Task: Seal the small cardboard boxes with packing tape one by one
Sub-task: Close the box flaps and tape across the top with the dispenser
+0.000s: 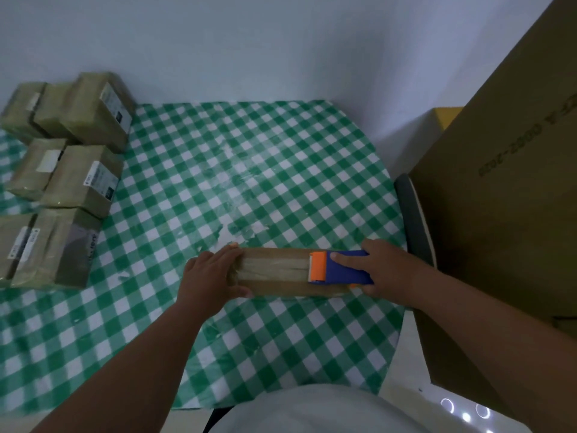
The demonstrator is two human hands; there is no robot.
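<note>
A small flat cardboard box lies on the green-checked tablecloth near the table's front right. My left hand grips its left end, thumb on the near side. A blue and orange tape dispenser rests on the box's right part, its orange blade end pointing left. My right hand holds the dispenser, index finger lying along its top. A glossy strip of tape runs along the box's top between my left hand and the dispenser.
Several small taped boxes with white labels are stacked along the table's left side. A large brown carton stands close on the right, beside a grey chair back. A white wall runs behind the table.
</note>
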